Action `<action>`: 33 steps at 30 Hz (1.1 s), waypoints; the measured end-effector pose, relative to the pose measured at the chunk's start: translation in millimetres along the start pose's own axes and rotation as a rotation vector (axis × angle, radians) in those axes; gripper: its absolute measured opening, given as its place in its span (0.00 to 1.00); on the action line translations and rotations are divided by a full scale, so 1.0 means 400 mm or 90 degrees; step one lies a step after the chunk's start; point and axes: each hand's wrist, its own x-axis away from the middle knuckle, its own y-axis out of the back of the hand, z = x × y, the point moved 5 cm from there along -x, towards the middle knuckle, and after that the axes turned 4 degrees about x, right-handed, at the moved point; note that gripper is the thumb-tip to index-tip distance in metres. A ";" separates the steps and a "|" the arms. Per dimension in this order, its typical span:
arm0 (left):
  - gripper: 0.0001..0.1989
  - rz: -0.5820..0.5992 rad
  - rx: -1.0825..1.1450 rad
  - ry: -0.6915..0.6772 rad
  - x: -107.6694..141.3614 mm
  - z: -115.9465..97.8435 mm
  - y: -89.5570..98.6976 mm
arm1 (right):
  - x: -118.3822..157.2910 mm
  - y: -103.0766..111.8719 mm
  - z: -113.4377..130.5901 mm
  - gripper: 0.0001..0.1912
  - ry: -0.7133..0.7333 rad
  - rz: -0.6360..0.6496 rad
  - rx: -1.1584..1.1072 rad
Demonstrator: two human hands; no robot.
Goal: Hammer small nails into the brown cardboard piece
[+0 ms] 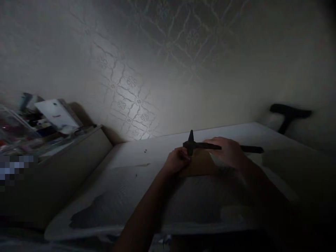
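Bare forearms, the left one (145,206) and the right one (265,185), come in closest to the camera and reach over a pale surface (157,150) with a dark grey area across it. At their far ends, the right hand (229,150) has its fingers wrapped around the handle of a dark hammer (201,145), which lies roughly level above a brown board (201,166) resting on the surface. The left hand (178,159) sits at the board's left edge with its fingers curled, right by the hammer head; whether they pinch anything small or only press on the board, I cannot tell in this dim light. That closeness is the chief risk: the head's blunt end points down beside the left fingertips, so a short or crooked swing could catch them. Poor light adds to it, since a badly judged aim would be hard to notice. The board, if steadied by only 1 hand, might skid or tip under an off-centre blow, and the surface beneath could be dented by a miss. Small dark bits (145,151) lie loose to the left and might roll away if the surface is jolted. On the far left, a white box (59,115) leans amid clutter, and strong knocking could perhaps shake it loose.
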 end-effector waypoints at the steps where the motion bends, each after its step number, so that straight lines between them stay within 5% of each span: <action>1: 0.10 0.005 -0.009 0.002 0.000 0.000 -0.001 | 0.000 -0.003 0.000 0.15 0.002 0.010 0.003; 21: 0.11 0.012 -0.052 0.008 0.000 -0.003 -0.001 | 0.000 -0.005 0.007 0.14 0.006 0.045 0.009; 33: 0.10 -0.001 -0.033 0.002 0.001 -0.006 -0.001 | 0.003 0.003 0.010 0.13 0.036 -0.004 0.000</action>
